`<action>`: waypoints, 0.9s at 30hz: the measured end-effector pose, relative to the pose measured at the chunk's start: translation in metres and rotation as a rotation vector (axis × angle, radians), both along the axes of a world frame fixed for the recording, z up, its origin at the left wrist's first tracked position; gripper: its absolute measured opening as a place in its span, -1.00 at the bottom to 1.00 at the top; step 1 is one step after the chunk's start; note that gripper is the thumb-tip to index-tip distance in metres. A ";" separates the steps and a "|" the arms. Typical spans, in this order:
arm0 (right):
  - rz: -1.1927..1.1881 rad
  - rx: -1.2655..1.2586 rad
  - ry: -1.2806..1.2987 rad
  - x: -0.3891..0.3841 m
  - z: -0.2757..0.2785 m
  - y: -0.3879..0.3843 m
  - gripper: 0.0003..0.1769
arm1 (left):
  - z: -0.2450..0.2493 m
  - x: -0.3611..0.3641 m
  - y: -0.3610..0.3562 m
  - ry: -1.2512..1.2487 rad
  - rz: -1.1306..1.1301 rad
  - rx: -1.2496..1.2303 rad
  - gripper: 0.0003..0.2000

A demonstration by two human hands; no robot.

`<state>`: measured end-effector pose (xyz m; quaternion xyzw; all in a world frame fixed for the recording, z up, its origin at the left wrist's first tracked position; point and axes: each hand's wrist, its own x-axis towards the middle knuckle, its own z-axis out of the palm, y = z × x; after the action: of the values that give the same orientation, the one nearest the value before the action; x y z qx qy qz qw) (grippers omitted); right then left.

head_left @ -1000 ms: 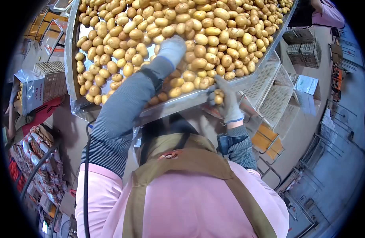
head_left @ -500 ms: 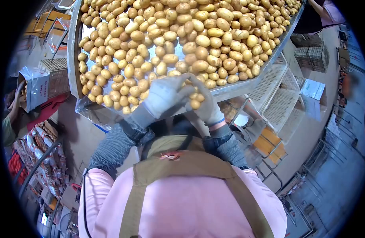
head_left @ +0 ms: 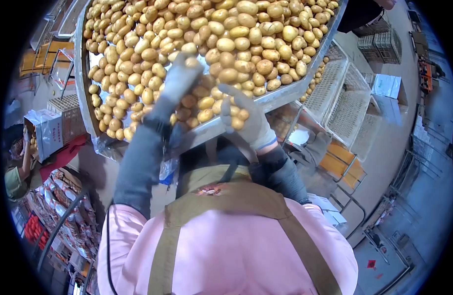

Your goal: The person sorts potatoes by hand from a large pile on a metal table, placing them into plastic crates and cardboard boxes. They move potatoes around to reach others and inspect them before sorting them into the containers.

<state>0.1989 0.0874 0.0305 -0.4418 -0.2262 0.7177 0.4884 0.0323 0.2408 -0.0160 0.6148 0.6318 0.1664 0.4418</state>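
Many small yellow-brown potatoes [head_left: 138, 59] cover a metal-edged table [head_left: 83, 73]. My left hand [head_left: 183, 76], in a pale grey glove, reaches over the potatoes. It is blurred, its fingers at a potato [head_left: 192, 62]; whether they grip it is unclear. My right hand [head_left: 248, 118], gloved too, is cupped near the table's front edge. Several small potatoes [head_left: 240, 118] rest in its palm, with the thumb and fingers curled around them.
Plastic crates [head_left: 347, 98] stand right of the table, beside an orange stool [head_left: 342, 164]. At the far left a co-worker's arm [head_left: 25, 160] is at a white box [head_left: 43, 132]. Bagged goods [head_left: 71, 206] lie lower left. Grey crates [head_left: 381, 46] are stacked upper right.
My left hand has moved away from my right hand, up and forward over the potatoes. My right hand still holds small potatoes, its fingers more spread. The view has shifted slightly.
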 end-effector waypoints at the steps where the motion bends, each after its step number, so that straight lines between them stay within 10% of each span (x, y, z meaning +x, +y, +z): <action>1: -0.008 -0.006 -0.014 0.005 0.000 -0.003 -0.46 | -0.019 -0.014 -0.009 -0.456 0.120 -0.157 -0.61; 3: -0.079 -0.085 0.064 0.010 -0.011 -0.008 -0.49 | -0.006 -0.017 -0.029 -1.081 0.504 -0.462 -0.70; 6: -0.134 -0.120 0.004 0.013 -0.012 -0.016 -0.37 | -0.001 -0.011 0.004 -0.749 0.225 -0.225 -0.71; 10: -0.145 -0.140 0.073 0.007 -0.016 -0.023 -0.31 | -0.007 0.028 0.065 0.341 -0.193 0.447 -0.49; 12: -0.120 -0.151 0.074 0.002 -0.013 -0.024 -0.31 | -0.004 0.042 0.079 0.424 -0.218 0.254 -0.48; 14: -0.122 -0.173 0.073 0.005 -0.005 -0.029 -0.42 | -0.023 0.031 0.087 0.089 -0.192 0.105 -0.55; 16: -0.136 -0.166 0.043 0.012 -0.010 -0.036 -0.47 | -0.028 0.024 0.070 -0.767 0.052 -0.314 -0.60; 20: -0.229 -0.035 -0.017 0.033 -0.003 -0.045 -0.47 | 0.045 0.039 0.007 -1.102 -0.030 -0.662 -0.47; 25: -0.382 -0.001 -0.119 0.059 0.018 -0.041 -0.41 | 0.074 0.065 -0.033 -0.590 -0.546 -0.524 -0.56; 27: -0.364 0.266 -0.647 0.069 -0.004 -0.051 -0.40 | 0.062 0.084 -0.077 -0.487 -0.660 -0.172 -0.60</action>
<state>0.2682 0.0366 0.0262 -0.6111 -0.3775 0.4076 0.5639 0.1165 0.1636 0.0455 0.6879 0.2894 0.1030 0.6576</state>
